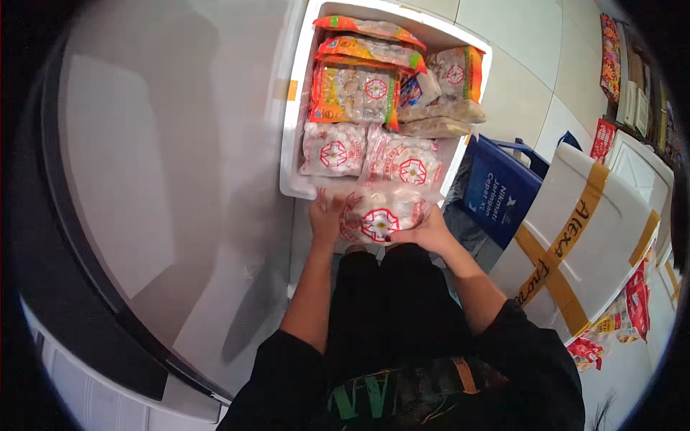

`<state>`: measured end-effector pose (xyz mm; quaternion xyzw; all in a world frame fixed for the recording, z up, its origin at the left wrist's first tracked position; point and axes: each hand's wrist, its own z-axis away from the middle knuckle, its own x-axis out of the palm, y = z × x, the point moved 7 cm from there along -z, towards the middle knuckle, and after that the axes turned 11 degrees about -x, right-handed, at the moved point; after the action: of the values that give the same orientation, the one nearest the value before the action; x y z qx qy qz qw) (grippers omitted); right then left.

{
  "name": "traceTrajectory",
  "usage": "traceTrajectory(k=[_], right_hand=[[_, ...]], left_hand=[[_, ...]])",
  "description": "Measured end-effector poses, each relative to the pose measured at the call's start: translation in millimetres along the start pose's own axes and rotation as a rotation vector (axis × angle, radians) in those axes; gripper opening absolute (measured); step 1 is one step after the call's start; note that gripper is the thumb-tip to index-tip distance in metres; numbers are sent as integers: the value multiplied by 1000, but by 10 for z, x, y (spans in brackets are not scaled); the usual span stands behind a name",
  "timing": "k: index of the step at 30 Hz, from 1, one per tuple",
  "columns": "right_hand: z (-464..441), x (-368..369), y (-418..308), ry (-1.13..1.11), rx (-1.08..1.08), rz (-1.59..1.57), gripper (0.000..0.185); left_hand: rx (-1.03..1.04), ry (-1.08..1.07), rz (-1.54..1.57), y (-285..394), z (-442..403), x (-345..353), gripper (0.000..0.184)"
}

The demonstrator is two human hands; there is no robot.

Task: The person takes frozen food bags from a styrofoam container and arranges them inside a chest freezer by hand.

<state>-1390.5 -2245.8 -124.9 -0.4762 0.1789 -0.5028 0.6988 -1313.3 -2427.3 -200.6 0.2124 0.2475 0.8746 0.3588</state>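
A clear plastic bag of pale round pieces, printed with a red emblem, is held between my two hands at the near rim of a white foam box. My left hand grips the bag's left end. My right hand grips its right end, thumb across the front. Inside the box, just beyond, lie two similar red-printed bags, a left one and a right one. Behind them are orange-and-yellow packets and brownish packs. The bag's underside is hidden.
A large grey-white surface stands close on the left. To the right are a blue bag with white lettering and a taped white foam lid or box with handwriting. Red packets lie beyond it. Pale floor tiles show behind.
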Motion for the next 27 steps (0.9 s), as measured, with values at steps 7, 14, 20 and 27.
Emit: traceTrajectory(k=[7,14,20,27], right_hand=[[115,27,31,350,-119,276,46],[69,61,-55,515,-236,388,52],[-122,-155,-2,417,-154,74,52],[142,-460,133,215,210,-235,44]], left_hand=[[142,137,-366,396,-139,391,46],[219,124,-223,617,-351,714,51],[-166,421,-830,467,-411,627,67],[-349,-437,-296,-39,-74,480,56]])
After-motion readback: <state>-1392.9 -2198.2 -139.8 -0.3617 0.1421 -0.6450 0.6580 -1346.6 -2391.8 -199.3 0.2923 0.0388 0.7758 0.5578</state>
